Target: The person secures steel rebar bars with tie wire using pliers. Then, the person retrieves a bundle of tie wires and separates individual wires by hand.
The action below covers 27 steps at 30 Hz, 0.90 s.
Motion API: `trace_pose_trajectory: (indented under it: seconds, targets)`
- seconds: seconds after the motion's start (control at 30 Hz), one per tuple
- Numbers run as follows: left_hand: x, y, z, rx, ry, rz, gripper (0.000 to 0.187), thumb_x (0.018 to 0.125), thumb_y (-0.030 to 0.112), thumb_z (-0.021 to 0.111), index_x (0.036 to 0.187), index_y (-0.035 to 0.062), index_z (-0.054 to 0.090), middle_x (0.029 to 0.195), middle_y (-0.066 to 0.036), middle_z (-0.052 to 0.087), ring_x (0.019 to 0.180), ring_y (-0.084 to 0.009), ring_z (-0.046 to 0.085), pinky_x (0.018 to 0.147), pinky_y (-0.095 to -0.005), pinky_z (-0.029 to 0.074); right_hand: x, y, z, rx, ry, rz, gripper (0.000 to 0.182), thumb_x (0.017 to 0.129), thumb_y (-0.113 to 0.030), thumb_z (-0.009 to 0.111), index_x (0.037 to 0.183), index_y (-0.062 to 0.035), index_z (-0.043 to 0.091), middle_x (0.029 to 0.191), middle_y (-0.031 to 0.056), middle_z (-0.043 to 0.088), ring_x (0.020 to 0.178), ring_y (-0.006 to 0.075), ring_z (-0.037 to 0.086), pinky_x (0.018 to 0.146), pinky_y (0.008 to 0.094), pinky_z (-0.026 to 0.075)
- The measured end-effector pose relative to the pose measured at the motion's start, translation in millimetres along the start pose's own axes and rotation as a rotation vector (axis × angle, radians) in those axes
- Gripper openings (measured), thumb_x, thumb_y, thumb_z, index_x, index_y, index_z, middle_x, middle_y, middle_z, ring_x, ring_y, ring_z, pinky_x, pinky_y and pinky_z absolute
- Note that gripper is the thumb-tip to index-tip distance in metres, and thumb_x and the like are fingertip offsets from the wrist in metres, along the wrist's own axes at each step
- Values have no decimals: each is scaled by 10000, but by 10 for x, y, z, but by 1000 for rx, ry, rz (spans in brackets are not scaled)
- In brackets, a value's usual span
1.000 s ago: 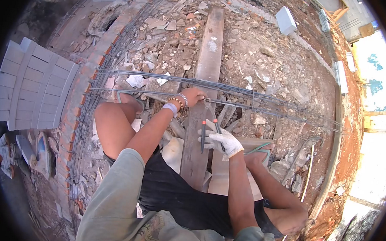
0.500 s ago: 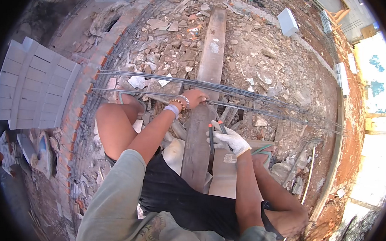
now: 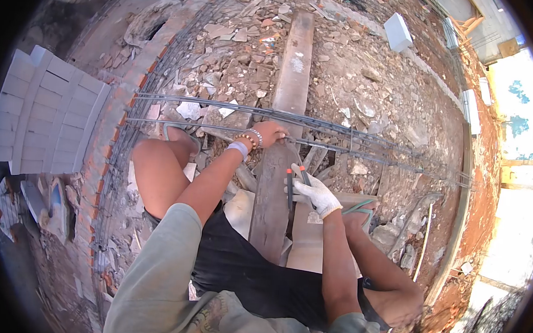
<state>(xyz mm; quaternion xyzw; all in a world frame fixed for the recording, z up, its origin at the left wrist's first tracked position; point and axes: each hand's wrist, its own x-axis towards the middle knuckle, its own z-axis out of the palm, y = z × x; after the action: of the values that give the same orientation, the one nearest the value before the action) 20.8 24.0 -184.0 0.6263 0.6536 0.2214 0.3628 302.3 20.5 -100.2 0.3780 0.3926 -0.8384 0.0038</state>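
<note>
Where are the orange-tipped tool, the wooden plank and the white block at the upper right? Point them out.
Orange-tipped tool (image 3: 290,195): head view, shaft of the left-hand dark handle.
Wooden plank (image 3: 292,86): head view, upper stretch, beyond the bars.
White block (image 3: 397,32): head view, middle of its broad face.

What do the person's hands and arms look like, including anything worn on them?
The left hand is ungloved; its wrist has two beaded bracelets, one pale, one brownish, and a pale lilac band. The right hand wears a whitish glove. Greyish-green sleeves leave both forearms uncovered.
</note>
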Motion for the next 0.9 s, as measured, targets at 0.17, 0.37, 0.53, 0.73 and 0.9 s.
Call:
trace_pose_trajectory:
  seconds: [0.17,0.37,0.53,0.73,0.9]
  targets:
    - [22,-54,10,-4,-11,29,273,967,234,507,1131,158,711,958,-23,743,973,-261,676,864,-388,509,40,18,-79,81,-71,-9,688,950,-207,644,1537,-98,301,1300,110,581,1101,261,623,965,428,490]
    - [27,-25,-30,-66,-81,2,290,969,236,505,1172,129,683,998,-78,725,999,-318,647,901,-405,487,34,-95,-152,1,-42,-23,637,955,-207,642,1511,-95,353,1221,81,600,1007,229,645,903,394,520]
    - [12,-50,4,20,-9,23,274,965,235,504,1131,163,710,949,-24,736,966,-263,670,858,-392,505,-12,-247,-173,-90,38,-2,538,955,-198,643,1445,-95,444,1095,39,628,883,152,642,765,300,542]
    - [59,-99,42,-22,-7,53,270,962,231,508,1128,163,710,952,-32,735,974,-268,667,863,-390,504,-25,-386,-271,-26,-55,27,465,953,-199,648,1381,-93,501,1021,34,633,790,114,611,677,247,506]
    - [-5,-55,15,24,21,47,274,966,236,510,1143,155,703,966,-33,736,986,-263,668,876,-383,502,-28,-493,-259,-120,-22,44,460,950,-199,651,1368,-73,505,1001,30,630,766,109,604,671,252,503]
